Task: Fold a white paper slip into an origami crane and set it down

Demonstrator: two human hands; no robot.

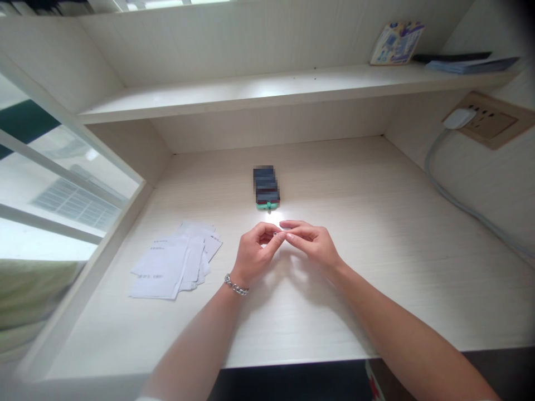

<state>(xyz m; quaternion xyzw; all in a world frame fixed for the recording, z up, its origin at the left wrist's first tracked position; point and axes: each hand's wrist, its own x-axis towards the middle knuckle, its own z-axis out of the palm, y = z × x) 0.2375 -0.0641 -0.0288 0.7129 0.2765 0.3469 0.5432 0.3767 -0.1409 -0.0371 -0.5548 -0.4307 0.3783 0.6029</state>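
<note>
Printed lines on loose paper sheets (175, 260), left of fingers (267, 229), too small to read. Phone (266, 186) with pixelated face and green-edged case laid flat on desk (376, 250), just ahead of fingers. Left hand (253, 253) and right hand (311, 243) meet; fingers pressed together at tips. Anything tiny pinched between them cannot be made out. Chain bracelet (236, 285) worn on left wrist.

Pale wood-grain built-in desk (376, 301) bearing a loose pile of white printed paper sheets (175, 262) at left and, toward the back, a dark, blurred rectangular object with a green end (266, 188).
</note>
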